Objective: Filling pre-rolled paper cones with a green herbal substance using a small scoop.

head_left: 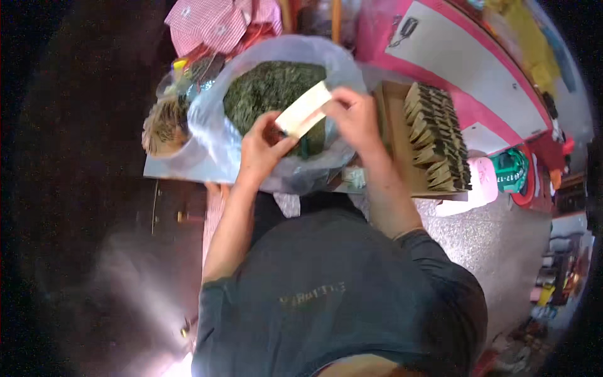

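Both my hands hold a pale, flat, oblong paper-like packet (304, 110) slantwise over a large plastic bag (207, 116). My left hand (259, 149) grips its lower left end, thumb on the near side. At the upper right end, the fingers of my right hand (357, 120) close on its edge, slightly blurred. Beneath the packet, the bag stands wide open and is heaped with dark green, dried leafy stuff (270, 85). Whether the packet has anything inside cannot be made out.
To the right, a cardboard box (394, 113) holds rows of many small pale packets with dark edges (436, 138). A bundle of thin tan pieces (164, 125) sits at the left. Behind lies a red checked cloth (207, 25); a pink-and-white cabinet (465, 56) stands at the far right.
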`<action>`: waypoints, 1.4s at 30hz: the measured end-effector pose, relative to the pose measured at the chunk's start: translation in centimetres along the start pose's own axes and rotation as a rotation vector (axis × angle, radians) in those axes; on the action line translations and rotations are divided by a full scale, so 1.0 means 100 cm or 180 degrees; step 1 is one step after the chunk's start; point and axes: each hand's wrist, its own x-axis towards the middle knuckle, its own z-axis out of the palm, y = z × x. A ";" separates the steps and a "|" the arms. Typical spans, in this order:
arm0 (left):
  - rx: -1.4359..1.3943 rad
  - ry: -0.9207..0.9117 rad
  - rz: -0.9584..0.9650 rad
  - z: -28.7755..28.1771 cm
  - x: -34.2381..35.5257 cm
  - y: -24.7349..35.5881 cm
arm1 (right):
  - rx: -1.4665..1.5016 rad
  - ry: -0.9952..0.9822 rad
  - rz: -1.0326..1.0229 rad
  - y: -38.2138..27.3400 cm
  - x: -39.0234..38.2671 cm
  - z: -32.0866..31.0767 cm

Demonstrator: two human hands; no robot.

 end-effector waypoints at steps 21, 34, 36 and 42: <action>0.0212 -0.0183 0.0432 0.004 -0.004 0.008 | 0.0049 -0.0021 -0.0091 0.016 0.003 0.002; 0.0926 -0.0208 0.0847 0.019 -0.004 0.019 | -0.0041 -0.0037 0.0075 0.000 -0.002 0.012; 0.0611 -0.0132 0.0758 0.023 -0.005 0.003 | -0.0231 -0.0021 -0.0412 0.001 0.000 0.021; -0.0384 -0.0611 0.0074 0.023 -0.008 0.020 | 0.0003 -0.0064 -0.1033 -0.015 -0.011 -0.010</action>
